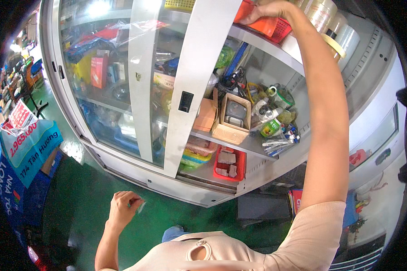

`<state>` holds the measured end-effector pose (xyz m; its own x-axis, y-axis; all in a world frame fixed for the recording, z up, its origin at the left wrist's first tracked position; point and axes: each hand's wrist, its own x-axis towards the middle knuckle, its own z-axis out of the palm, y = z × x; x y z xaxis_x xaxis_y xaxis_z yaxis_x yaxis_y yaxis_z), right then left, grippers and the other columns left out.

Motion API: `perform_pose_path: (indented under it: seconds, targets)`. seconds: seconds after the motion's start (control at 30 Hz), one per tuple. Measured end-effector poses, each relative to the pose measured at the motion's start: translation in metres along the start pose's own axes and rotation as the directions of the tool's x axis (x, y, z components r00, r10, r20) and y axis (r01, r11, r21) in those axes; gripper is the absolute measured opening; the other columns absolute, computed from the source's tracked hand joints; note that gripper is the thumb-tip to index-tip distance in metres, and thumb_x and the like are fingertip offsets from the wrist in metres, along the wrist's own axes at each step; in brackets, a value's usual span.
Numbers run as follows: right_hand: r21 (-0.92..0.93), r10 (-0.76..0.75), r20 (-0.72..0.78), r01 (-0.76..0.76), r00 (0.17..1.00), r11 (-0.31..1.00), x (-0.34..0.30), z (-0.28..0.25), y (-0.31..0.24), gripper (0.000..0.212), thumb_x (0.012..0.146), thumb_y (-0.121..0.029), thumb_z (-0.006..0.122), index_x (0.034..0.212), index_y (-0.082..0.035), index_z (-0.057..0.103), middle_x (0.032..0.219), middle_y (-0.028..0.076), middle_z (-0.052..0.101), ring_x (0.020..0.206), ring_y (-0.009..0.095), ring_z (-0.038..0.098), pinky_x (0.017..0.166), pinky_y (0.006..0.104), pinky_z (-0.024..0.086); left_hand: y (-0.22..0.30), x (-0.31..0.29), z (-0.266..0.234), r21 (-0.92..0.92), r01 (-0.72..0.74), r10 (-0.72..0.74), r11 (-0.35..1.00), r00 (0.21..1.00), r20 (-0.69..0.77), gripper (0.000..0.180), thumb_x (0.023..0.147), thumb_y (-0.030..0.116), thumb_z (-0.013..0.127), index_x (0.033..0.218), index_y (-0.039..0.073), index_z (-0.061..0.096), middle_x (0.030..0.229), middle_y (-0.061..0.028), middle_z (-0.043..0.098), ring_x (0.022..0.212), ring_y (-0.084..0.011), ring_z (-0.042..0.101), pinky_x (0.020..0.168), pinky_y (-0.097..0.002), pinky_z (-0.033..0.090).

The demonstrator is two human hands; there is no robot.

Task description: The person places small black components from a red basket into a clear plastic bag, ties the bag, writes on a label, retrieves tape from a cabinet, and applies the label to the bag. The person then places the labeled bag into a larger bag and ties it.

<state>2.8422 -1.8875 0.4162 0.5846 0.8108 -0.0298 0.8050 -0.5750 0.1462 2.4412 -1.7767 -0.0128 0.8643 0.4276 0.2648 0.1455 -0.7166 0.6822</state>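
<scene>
My right arm stretches up to the upper shelf of the open cabinet. There my right hand (270, 10) has its fingers curled at the edge of a red plastic basket (282, 30); the frame's top cuts off part of the grip. A smooth orange-red piece (263, 26) shows at the basket's front. Low over the floor, my left hand (122, 210) is closed in a pinch. A small whitish, see-through scrap (141, 207), perhaps plastic, sticks out from its fingertips.
Rolls of clear tape (321, 13) stand right of the basket. Below are a cardboard box (233, 119), bottles (271, 128) and a red tray (230, 162). Sliding glass doors (108, 81) cover the cabinet's left side. Blue signs (29, 149) lean at far left.
</scene>
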Motion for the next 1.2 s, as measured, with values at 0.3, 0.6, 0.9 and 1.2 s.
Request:
perform_pose_path:
  seconds: [0.3, 0.6, 0.9, 1.2]
  targets:
    - [0.068, 0.058, -0.829, -0.003, 0.556, 0.998, -0.051, 0.066, -0.033, 0.058, 0.075, -0.042, 0.068, 0.111, 0.000, 0.053, 0.091, 0.014, 0.062, 0.084, 0.023, 0.059, 0.075, 0.0354, 0.048, -0.004, -0.001, 0.009, -0.021, 0.060, -0.061, 0.998, 0.998, -0.025, 0.010, 0.070, 0.008, 0.070, 0.073, 0.003, 0.062, 0.066, -0.0098, 0.060, 0.059, -0.0254, 0.058, 0.061, -0.0343, 0.045]
    - [0.694, 0.218, -0.600, 0.366, 0.770, 0.620, -0.018, 0.276, -0.101, 0.046, 0.073, -0.032, 0.075, 0.101, 0.002, 0.062, 0.093, 0.015, 0.067, 0.086, 0.021, 0.065, 0.078, 0.0332, 0.049, 0.024, 0.035, 0.040, -0.028, -0.073, 0.074, 0.997, 0.995, 0.060, 0.009, 0.071, 0.009, 0.070, 0.074, 0.004, 0.063, 0.068, -0.0088, 0.060, 0.059, -0.0222, 0.057, 0.059, -0.0325, 0.045]
    - [0.722, 0.296, -0.606, 0.354, 0.739, 0.594, -0.091, 0.284, -0.025, 0.052, 0.070, -0.041, 0.074, 0.102, -0.002, 0.062, 0.094, 0.018, 0.066, 0.088, 0.029, 0.064, 0.078, 0.0361, 0.049, 0.050, 0.049, 0.075, -0.119, -0.132, 0.154, 0.984, 0.969, 0.196, 0.008, 0.072, 0.007, 0.069, 0.075, 0.002, 0.063, 0.067, -0.0093, 0.061, 0.057, -0.0205, 0.056, 0.056, -0.0317, 0.045]
    - [0.505, 0.542, -0.766, -0.198, 0.345, 0.840, -0.221, 0.304, 0.037, 0.065, 0.067, -0.019, 0.079, 0.119, 0.000, 0.046, 0.119, 0.022, 0.050, 0.108, 0.031, 0.051, 0.094, 0.0379, 0.039, 0.060, 0.077, 0.110, -0.177, -0.181, 0.233, 0.967, 0.911, 0.340, 0.008, 0.075, 0.006, 0.068, 0.077, 0.001, 0.063, 0.069, -0.0098, 0.061, 0.058, -0.0194, 0.057, 0.055, -0.0306, 0.045]
